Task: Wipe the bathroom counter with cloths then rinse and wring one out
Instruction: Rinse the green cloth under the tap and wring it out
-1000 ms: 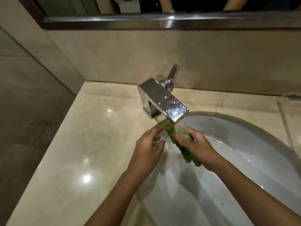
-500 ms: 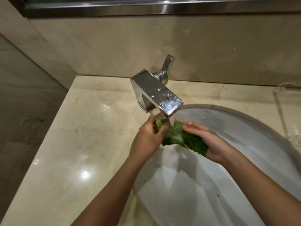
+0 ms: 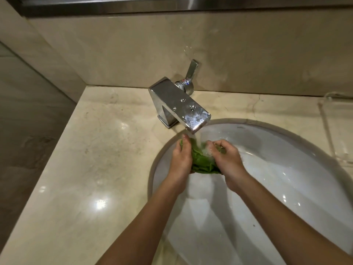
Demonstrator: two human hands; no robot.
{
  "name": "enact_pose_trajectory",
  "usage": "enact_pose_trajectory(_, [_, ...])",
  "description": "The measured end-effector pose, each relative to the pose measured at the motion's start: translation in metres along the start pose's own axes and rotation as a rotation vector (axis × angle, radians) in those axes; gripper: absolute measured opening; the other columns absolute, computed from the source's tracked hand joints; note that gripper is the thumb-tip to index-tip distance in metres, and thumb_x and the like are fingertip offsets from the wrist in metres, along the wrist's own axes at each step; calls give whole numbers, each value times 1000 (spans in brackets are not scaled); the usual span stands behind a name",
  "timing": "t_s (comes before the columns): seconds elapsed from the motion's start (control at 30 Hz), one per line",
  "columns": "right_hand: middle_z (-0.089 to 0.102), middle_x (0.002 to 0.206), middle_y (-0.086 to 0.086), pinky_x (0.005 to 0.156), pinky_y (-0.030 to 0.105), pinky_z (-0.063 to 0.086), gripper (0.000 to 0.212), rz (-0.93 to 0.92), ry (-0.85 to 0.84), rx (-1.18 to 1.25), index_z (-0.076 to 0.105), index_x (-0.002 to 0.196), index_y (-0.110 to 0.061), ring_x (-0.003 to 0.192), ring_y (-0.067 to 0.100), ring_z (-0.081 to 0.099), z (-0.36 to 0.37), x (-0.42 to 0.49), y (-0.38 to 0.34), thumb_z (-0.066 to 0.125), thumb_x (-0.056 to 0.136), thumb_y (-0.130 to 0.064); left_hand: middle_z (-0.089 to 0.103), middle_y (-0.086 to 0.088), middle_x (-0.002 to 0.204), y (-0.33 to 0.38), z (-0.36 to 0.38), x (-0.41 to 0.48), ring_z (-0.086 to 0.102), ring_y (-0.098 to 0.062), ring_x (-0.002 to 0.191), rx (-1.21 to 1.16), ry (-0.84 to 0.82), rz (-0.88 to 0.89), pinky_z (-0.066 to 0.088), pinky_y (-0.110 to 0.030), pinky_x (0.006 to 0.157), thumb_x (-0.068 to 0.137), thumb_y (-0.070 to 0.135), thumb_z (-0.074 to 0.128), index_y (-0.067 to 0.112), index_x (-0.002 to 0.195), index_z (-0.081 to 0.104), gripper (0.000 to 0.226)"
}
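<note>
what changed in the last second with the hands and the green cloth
The left hand moved in from beside the green cloth and took hold of it; a second ago only the right hand held it, hanging as a strip. Now both hands grip it bunched under the stream from the faucet. Unchanged: the right hand's hold, the raised lever, the sink.

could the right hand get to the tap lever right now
Probably yes, once it lets go: the right hand grips the green cloth under the stream, and the lever stands behind the spout with nothing blocking the way.
</note>
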State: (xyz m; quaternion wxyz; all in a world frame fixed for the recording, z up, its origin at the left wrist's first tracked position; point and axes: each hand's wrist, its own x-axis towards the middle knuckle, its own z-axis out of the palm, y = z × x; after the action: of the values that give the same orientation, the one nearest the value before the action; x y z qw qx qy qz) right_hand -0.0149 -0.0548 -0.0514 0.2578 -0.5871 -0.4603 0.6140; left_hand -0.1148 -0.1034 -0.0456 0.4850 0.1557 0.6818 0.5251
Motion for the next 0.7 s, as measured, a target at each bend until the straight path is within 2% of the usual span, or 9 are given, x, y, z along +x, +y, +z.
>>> enact_pose_trajectory(0.07, [58, 73, 0, 59, 28, 43, 14, -130, 83, -167, 52, 88, -12, 69, 19, 56, 15, -6, 3, 59, 88, -25, 63, -9, 80, -1, 6, 3, 62, -22, 76, 110, 99, 71, 51, -30, 69, 96, 52, 34, 12, 88, 56, 46])
enact_pose_trajectory(0.13, [54, 71, -3, 57, 23, 41, 20, -235, 67, -198, 45, 90, -13, 63, 11, 53, 24, -16, 5, 57, 90, -29, 58, -2, 68, -2, 9, 8, 56, -16, 64, 120, 202, 48, 43, -21, 54, 98, 51, 30, 12, 79, 56, 51])
enact_pose_trajectory(0.2, [50, 64, -7, 51, 17, 37, 25, -338, 64, -241, 44, 86, -12, 53, 0, 48, 28, -21, 8, 57, 89, -33, 59, -3, 65, -6, 9, 11, 57, -17, 61, 85, 199, -53, 42, -19, 48, 98, 51, 27, 11, 74, 58, 57])
enact_pose_trajectory(0.27, [45, 56, -8, 49, 24, 33, 28, -415, 107, -310, 43, 75, -14, 48, 2, 43, 25, -13, 8, 59, 88, -33, 62, -8, 69, -13, 14, 2, 62, -24, 65, 4, 113, -111, 48, -25, 52, 98, 52, 29, 14, 72, 58, 54])
enact_pose_trajectory(0.37, [43, 52, -9, 52, 27, 26, 35, -359, 186, -286, 41, 61, -20, 48, 4, 41, 20, 9, 5, 58, 89, -31, 66, -16, 78, -20, 22, -6, 67, -32, 76, 13, 71, -79, 57, -41, 65, 98, 50, 32, 10, 80, 63, 54])
enact_pose_trajectory(0.47, [39, 50, -7, 52, 30, 28, 41, -369, 165, -305, 35, 56, -22, 49, 15, 39, 32, 1, 9, 55, 91, -29, 57, -7, 59, -17, 13, 17, 54, -22, 56, 36, 153, -70, 43, -27, 53, 98, 43, 38, 11, 67, 57, 49])
enact_pose_trajectory(0.53, [37, 49, -5, 50, 32, 31, 44, -376, 119, -356, 30, 56, -22, 50, 18, 37, 39, 0, 10, 56, 90, -30, 51, -3, 55, -16, 10, 23, 48, -20, 56, -45, 152, -105, 37, -23, 49, 98, 31, 40, 16, 59, 48, 42])
enact_pose_trajectory(0.63, [48, 55, -2, 59, 40, 43, 39, -241, 142, -158, 43, 57, -18, 58, 21, 47, 31, 27, 5, 51, 93, -30, 61, -9, 70, -23, 20, 18, 57, -21, 63, 32, 105, -69, 49, -32, 52, 97, 33, 41, 15, 71, 59, 36])
enact_pose_trajectory(0.7, [59, 67, 7, 66, 40, 46, 33, -220, 176, -153, 56, 67, -14, 68, 25, 55, 29, 28, 5, 47, 95, -30, 58, -11, 69, -18, 21, 22, 54, -20, 61, 197, 85, 14, 50, -37, 56, 97, 29, 43, 9, 80, 59, 31])
